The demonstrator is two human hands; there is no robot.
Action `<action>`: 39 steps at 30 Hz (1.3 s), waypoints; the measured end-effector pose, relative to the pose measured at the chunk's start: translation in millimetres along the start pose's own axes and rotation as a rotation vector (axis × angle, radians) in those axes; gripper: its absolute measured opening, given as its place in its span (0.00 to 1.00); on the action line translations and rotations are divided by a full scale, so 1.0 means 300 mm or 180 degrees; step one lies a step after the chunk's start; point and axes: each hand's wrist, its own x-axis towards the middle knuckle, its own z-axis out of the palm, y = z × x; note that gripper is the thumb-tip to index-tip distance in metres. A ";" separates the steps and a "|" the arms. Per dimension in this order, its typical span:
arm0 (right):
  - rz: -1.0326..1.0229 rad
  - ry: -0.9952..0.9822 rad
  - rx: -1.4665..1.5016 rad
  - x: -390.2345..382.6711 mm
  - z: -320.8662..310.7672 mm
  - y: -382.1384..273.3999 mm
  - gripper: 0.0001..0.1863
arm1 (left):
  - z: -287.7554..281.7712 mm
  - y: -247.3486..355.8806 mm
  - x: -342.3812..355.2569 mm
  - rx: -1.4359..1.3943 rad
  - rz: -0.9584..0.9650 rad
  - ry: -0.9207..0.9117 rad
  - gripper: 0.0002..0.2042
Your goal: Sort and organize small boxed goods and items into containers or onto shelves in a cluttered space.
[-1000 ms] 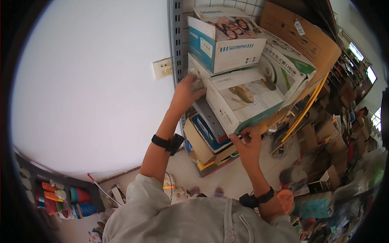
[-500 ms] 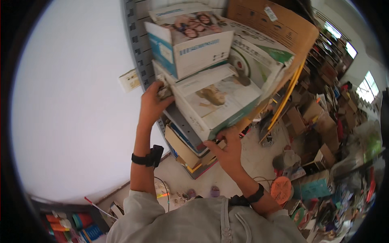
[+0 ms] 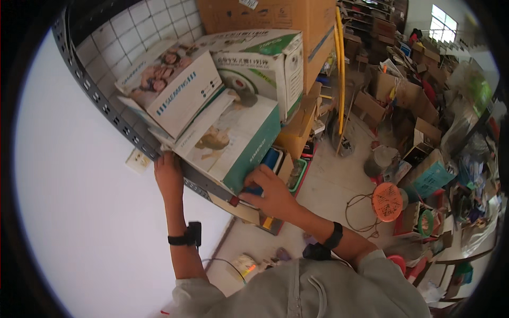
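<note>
A white and teal cardboard box [image 3: 212, 142] lies on a grey metal shelf [image 3: 204, 183]. A smaller white box [image 3: 185, 100] with a printed group photo rests tilted on top of it. My left hand [image 3: 168, 172] is at the lower box's left end, its bent fingers closed at the edge beside the shelf upright [image 3: 114, 119]; its fingertips are partly hidden. At the box's near right corner is my right hand [image 3: 273, 196], thumb and fingers apart. Its thumb points to the shelf's red corner, and its fingers are by the box's teal side.
Behind the two boxes stand a white and green box [image 3: 294, 79] and a large brown carton [image 3: 254, 18]. A yellow pole [image 3: 341, 69] rises to their right. Cartons and loose goods crowd the right side, near an orange stool [image 3: 387, 202]. A wall socket [image 3: 139, 159] is at the left.
The view has swung right, and the boxes now appear lower and further left. The upper box leans more. My left hand has gone to the lower box's edge; my right hand remains near its front corner.
</note>
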 end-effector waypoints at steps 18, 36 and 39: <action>0.0849 0.0222 0.0339 -0.311 -0.058 0.084 0.19 | -0.266 -0.042 -0.289 -0.1483 -0.1689 0.0188 0.14; 0.1238 0.1085 -0.1152 -1.206 -0.242 0.085 0.28 | -0.138 0.945 -1.045 -0.5141 -0.2860 -0.5770 0.24; 0.2009 0.2076 -0.0704 -1.322 -0.304 0.128 0.26 | -0.062 1.001 -1.157 -0.4883 -0.2138 -0.6004 0.31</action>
